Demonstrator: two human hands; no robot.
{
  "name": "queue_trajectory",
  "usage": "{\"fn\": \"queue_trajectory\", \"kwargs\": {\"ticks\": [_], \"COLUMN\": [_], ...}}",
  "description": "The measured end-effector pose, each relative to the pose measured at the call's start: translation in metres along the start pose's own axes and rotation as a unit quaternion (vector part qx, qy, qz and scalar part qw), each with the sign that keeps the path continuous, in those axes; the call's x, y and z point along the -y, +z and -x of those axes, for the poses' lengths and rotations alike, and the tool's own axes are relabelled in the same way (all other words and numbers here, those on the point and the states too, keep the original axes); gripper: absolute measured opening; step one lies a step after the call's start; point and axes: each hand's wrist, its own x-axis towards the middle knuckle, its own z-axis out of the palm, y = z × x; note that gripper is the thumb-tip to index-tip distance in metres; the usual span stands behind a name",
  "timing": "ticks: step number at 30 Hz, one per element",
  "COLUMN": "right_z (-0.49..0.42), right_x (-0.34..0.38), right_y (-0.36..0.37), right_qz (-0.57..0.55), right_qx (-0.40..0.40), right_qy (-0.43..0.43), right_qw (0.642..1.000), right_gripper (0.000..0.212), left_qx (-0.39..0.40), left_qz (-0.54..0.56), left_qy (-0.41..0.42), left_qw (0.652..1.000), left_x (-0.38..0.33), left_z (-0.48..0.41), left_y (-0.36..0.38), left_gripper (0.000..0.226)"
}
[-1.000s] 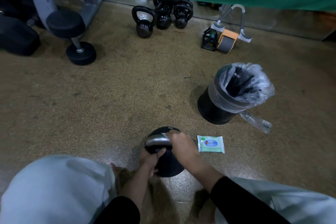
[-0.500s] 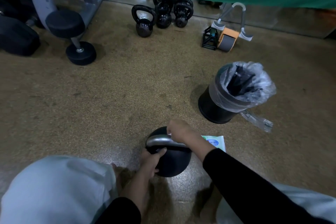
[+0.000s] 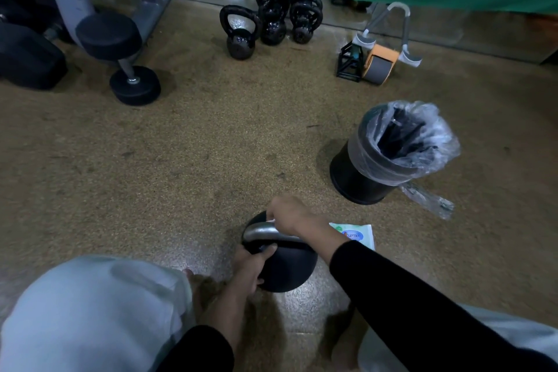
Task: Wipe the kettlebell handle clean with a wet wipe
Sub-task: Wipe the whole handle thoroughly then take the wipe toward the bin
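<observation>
Now, in the head view, the kettlebell (image 3: 287,269) sits on the floor (image 3: 181,160) between the person's knees, just beside a pack of wipes (image 3: 357,234). Its grey handle (image 3: 261,231) is on top and seems to point up, and the bar's long way runs from left to right. The left hand (image 3: 252,266) has its grip closed on the left side of the kettlebell, with the thumb by the handle's leg. The right hand (image 3: 290,216) has its grip curled over the right part of the handle, and a bit of white wet wipe (image 3: 270,220) peeks out under it. I think the kettlebell is heavy and hard and will not tip easily. The metal bar looks smooth, so it may be slippery when wet. The wipe is soft and thin, so it is best wrapped round the bar and pinched tight.
</observation>
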Motion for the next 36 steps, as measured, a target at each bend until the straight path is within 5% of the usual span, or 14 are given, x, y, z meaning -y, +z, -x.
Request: {"fn": "queue_trajectory", "kwargs": {"ticks": [19,36], "right_z": [0.025,0.064], "right_x": [-0.006,-0.001], "right_y": [0.006,0.049], "right_qz": [0.006,-0.039], "right_qx": [-0.066,-0.141], "right_qy": [0.053,-0.045], "right_qw": [0.996,0.988], "right_gripper": [0.027,0.035], "left_qx": [0.021,0.009], "left_qz": [0.008,-0.018], "left_qy": [0.003,0.009], "left_qw": [1.000,1.000], "left_x": [0.002,0.005], "left_z": [-0.001,-0.003], "left_y": [-0.002,-0.003], "left_gripper": [0.059,0.053]}}
